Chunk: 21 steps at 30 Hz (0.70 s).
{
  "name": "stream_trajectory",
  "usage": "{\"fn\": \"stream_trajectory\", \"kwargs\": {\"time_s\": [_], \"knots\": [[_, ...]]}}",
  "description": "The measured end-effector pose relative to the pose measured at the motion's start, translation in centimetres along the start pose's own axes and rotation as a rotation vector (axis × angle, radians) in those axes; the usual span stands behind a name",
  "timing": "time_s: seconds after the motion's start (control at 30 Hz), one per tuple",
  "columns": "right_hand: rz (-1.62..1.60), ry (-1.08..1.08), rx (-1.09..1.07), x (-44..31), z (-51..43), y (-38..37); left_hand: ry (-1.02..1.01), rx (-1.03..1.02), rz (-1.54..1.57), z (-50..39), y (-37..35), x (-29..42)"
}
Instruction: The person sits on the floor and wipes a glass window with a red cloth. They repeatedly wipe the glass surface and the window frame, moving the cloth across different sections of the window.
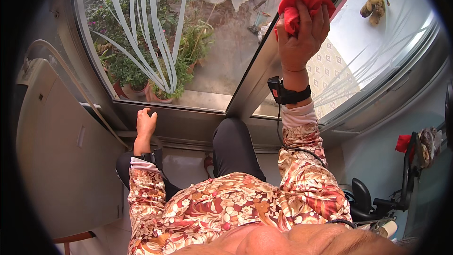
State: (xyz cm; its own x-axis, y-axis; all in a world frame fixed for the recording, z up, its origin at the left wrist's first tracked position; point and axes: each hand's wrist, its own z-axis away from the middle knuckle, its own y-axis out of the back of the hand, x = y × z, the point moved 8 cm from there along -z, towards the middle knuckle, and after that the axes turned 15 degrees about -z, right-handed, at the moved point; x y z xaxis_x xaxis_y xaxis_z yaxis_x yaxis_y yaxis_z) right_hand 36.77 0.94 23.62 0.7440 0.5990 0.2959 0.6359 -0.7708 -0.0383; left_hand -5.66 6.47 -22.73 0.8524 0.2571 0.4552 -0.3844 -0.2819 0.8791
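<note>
A crumpled red cloth (306, 0) is held in my right hand (300, 39), its fingers spread over the folds. That hand is raised at the metal stile (256, 67) between two glass panes, by the edge of the right pane (341, 53). I cannot tell how firmly the cloth presses there. My left hand (145, 124) holds nothing, its thumb apart from loosely curled fingers. It hovers around the bottom rail (184, 120) of the left glass pane (216, 67); whether it touches the metal is unclear.
Pale leaf-like stripes (155, 35) decorate the left glass, with potted plants (131, 67) beyond it. A tall beige appliance (74, 148) stands close on my left, with a bent pale hose or tube (78, 81) beside it. At right is black-framed equipment (403, 187) with handlebar-like parts.
</note>
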Motion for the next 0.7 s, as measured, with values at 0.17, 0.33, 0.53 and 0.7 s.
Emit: {"fn": "stream_trajectory", "kwargs": {"time_s": [0.17, 0.33, 0.53, 0.7], "knots": [[-0.022, -0.093, -0.212, -5.3, 9.8, -2.9, -0.004, -0.094, -0.005, 1.7, -3.1, -1.5], [-0.2, -0.233, -0.537, -12.3, 22.3, -3.6, -0.093, -0.276, -0.009, 4.0, -7.9, -2.5], [-0.54, -0.522, -0.601, -14.1, 25.1, -4.3, -0.161, -0.49, 0.126, 6.0, -10.8, -2.6], [-1.067, -0.958, -0.572, -16.2, 25.8, -6.8, 0.083, -0.61, 0.744, 6.6, -9.0, -0.4]]}}
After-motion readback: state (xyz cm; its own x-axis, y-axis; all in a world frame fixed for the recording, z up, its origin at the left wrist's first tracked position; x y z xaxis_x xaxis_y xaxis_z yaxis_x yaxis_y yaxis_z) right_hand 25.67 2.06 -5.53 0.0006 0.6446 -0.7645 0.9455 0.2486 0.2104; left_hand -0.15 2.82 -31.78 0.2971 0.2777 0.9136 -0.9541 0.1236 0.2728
